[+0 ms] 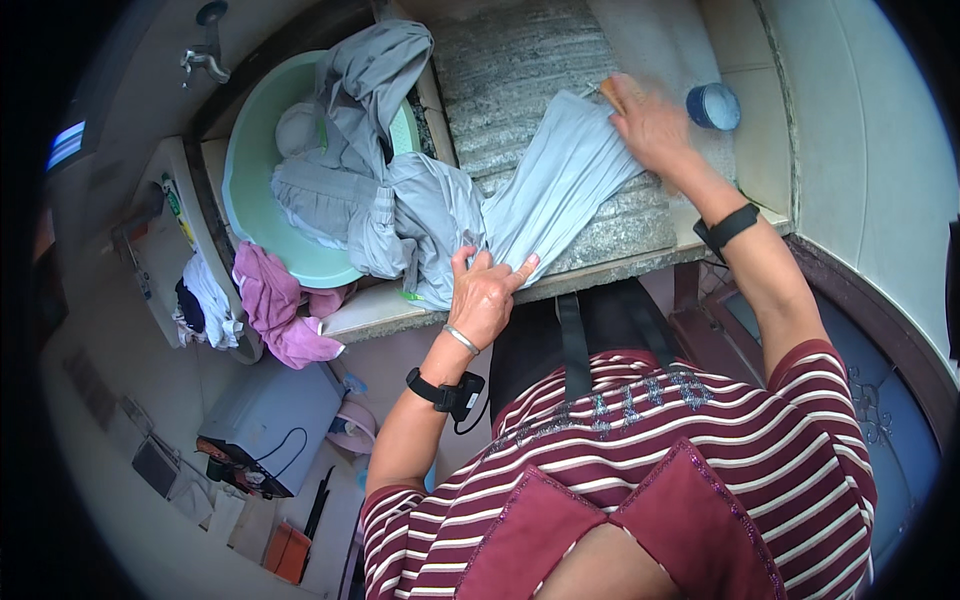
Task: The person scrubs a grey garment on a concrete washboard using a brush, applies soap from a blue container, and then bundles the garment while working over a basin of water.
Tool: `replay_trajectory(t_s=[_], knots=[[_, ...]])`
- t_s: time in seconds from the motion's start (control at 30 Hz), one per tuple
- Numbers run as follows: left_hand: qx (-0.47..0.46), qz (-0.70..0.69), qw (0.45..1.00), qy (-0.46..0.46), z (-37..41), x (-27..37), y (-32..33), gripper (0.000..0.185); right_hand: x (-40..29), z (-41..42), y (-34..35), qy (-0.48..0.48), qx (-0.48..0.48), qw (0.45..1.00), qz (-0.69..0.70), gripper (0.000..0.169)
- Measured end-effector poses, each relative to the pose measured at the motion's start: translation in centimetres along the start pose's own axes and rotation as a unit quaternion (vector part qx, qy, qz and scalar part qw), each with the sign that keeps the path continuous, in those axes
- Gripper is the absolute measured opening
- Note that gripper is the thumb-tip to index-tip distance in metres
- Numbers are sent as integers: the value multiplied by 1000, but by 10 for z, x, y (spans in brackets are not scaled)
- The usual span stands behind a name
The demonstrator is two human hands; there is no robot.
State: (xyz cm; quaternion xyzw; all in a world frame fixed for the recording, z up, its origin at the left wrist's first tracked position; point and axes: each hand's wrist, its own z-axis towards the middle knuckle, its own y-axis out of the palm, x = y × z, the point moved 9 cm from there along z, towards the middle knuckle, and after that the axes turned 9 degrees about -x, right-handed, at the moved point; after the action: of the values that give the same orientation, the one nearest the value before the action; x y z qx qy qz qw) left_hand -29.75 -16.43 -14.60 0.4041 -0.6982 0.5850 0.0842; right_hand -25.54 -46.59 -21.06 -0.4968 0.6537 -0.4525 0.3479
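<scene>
Light grey trousers [555, 180] lie partly on a ridged stone washboard slab [517, 82], and the rest of the cloth runs left over the rim of a pale green plastic basin [247, 217]. My left hand [484, 292] presses the cloth at the slab's front edge, fingers spread. At the far end of the leg, my right hand [651, 124], slightly blurred, grips the wooden handle of a brush [611, 96]; its bristles are hidden. Right of that hand stands a blue round tub [712, 106] with whitish contents. More grey clothing [375, 67] is heaped in the basin.
A pink towel [274, 307] hangs beside the basin, left of the slab. Farther left, a washbasin [225, 300] has white and dark cloths at its rim. A metal tap [204, 64] is on the wall at upper left. A tiled wall [870, 150] bounds the right side.
</scene>
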Motion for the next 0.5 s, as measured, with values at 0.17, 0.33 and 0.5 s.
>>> replay_trajectory(t_s=[0.17,0.33,0.5], knots=[[-26,11,1000,-12,0,-4,10,70,-119,-64,-15,-288,51,955,49,53],[-24,30,999,-10,1,2,-1,63,-70,0,17,-180,28,982,54,61],[55,-33,997,-49,4,9,-29,29,-31,14,-3,-14,-228,839,493,57]])
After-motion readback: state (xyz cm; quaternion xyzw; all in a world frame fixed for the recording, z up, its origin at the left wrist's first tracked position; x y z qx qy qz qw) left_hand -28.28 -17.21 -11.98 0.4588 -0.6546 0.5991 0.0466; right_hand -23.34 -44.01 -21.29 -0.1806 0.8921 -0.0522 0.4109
